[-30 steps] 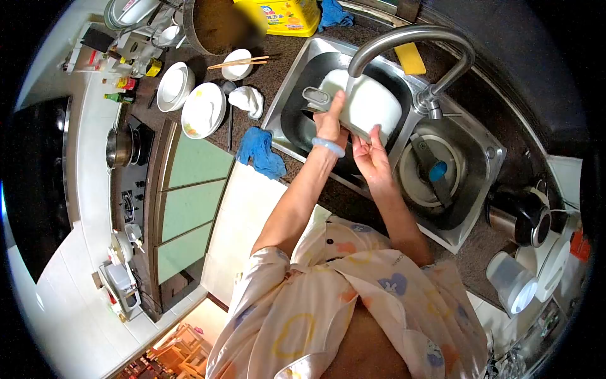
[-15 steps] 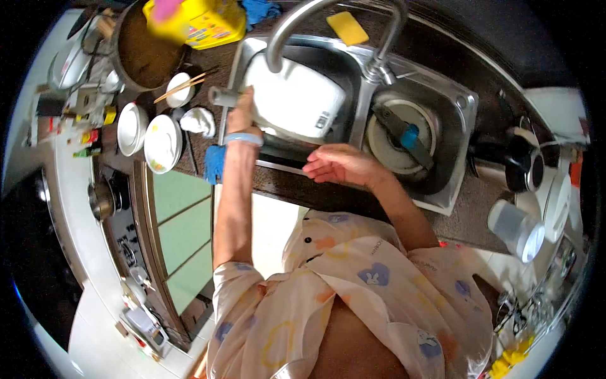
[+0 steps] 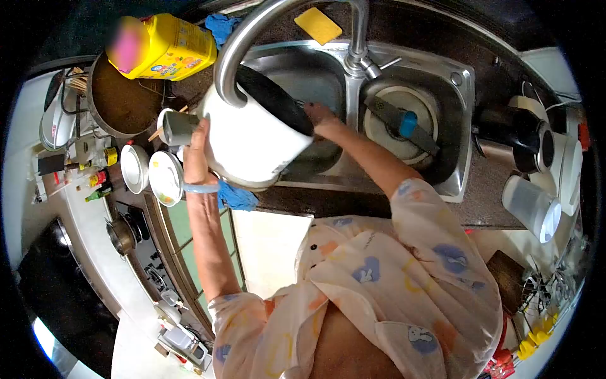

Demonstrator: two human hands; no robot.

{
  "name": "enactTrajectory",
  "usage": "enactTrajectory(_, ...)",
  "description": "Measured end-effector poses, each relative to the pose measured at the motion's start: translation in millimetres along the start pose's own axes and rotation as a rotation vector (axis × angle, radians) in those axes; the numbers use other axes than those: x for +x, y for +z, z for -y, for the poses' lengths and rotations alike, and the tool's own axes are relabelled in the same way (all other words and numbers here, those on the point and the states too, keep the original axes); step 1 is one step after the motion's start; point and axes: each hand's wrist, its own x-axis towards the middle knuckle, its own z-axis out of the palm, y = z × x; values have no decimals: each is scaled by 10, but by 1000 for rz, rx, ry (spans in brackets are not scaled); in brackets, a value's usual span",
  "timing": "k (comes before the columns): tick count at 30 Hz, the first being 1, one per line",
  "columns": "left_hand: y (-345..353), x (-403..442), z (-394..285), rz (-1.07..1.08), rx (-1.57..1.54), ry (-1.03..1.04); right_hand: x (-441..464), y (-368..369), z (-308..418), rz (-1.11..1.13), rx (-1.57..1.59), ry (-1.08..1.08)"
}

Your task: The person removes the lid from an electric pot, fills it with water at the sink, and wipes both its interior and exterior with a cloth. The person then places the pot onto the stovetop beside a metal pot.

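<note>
A white pot-like vessel [image 3: 255, 142] with a dark inside is held tilted over the left sink basin [image 3: 319, 69], its opening facing up and right. My left hand [image 3: 199, 155] grips its grey handle [image 3: 180, 128] on the left side. Near the vessel's rim, over the basin, is my right hand [image 3: 320, 119]; its fingers are dark and partly hidden, so their hold is unclear. The curved steel faucet [image 3: 233, 57] passes in front of the vessel. In the right basin [image 3: 445, 170] lies a round pale lid [image 3: 401, 104] with a dark bar and blue knob.
A yellow jug [image 3: 180, 50] stands by a large brown-filled pan [image 3: 123, 98]. White bowls [image 3: 134, 168] sit at the left, a blue cloth [image 3: 238, 198] at the sink's front edge, and a yellow sponge [image 3: 318, 25] behind. A black kettle [image 3: 517, 136] and clear container [image 3: 530, 205] are right.
The vessel has been lifted and turned from lying white-side up, so its dark inside shows. My right hand has moved from the front edge to its rim. The view has shifted.
</note>
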Motion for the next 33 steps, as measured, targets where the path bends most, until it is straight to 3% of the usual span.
enactTrajectory(3,-106,72,111,50,58,72,201,471,23,103,-302,234)
enactTrajectory(8,-200,237,350,93,-40,108,374,981,-48,-33,-445,430)
enactTrajectory(9,-208,236,383,93,-48,105,286,855,16,12,-343,464)
enactTrajectory(10,-176,244,402,109,-59,55,96,474,130,-58,191,516)
enactTrajectory(11,-140,274,411,123,-72,14,111,266,130,-71,180,510)
enactTrajectory(13,-164,311,490,116,-102,4,118,58,146,242,-319,405)
enactTrajectory(14,-167,332,526,113,-98,12,100,-20,164,235,-326,407)
enactTrajectory(17,-145,346,593,111,-119,-23,-110,-259,130,75,-235,487)
enactTrajectory(18,-185,391,649,144,-144,-37,-222,-342,60,-62,108,377)
enactTrajectory(21,-124,444,776,174,-174,-43,-733,-761,245,-430,440,-54)
enactTrajectory(22,-119,433,818,161,-174,-40,-860,-843,269,-487,636,-109)
enactTrajectory(24,-68,449,916,130,-126,-11,-1254,-1289,615,-658,698,89)
enactTrajectory(26,14,466,1003,150,-179,-19,-1307,-1357,260,-825,605,169)
enactTrajectory(28,73,435,1027,156,-168,-39,-1249,-1553,75,-770,524,445)
enactTrajectory(32,154,399,1119,154,-131,-20,-1116,-1788,-27,-638,466,469)
enactTrajectory(33,171,409,1139,171,-127,1,-1039,-1742,-170,-662,234,455)
